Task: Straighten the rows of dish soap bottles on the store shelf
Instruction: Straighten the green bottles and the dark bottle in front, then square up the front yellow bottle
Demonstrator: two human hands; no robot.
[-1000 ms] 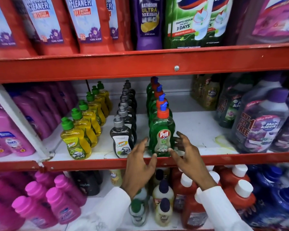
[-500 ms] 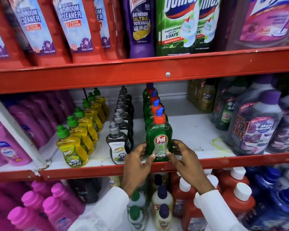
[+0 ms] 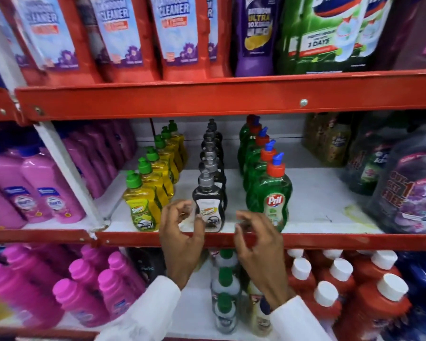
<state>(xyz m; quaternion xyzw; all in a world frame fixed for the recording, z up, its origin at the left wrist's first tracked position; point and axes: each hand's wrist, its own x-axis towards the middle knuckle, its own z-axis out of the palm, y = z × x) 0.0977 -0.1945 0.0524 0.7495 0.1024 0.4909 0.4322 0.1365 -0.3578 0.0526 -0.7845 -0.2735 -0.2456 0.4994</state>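
Three rows of dish soap run front to back on the white middle shelf (image 3: 317,193): yellow bottles with green caps (image 3: 140,205), black bottles with grey caps (image 3: 210,207), green Pril bottles with orange caps (image 3: 276,195). My left hand (image 3: 181,232) hovers at the shelf's front edge with curled fingers just left of the front black bottle, fingertips at its label. My right hand (image 3: 256,235) is to that bottle's right, between it and the front Pril bottle, fingers curled and apart, holding nothing. The picture is blurred.
A red shelf lip (image 3: 330,239) runs under my hands. Pink bottles (image 3: 42,195) stand left of a white slanted brace (image 3: 67,173). Large purple cleaner jugs (image 3: 413,193) sit at the right. Red and pink bottles fill the shelf below; bathroom cleaners stand above.
Both hands have left the front Pril bottle and shifted left to either side of the front black bottle. The camera view has moved closer and to the left.
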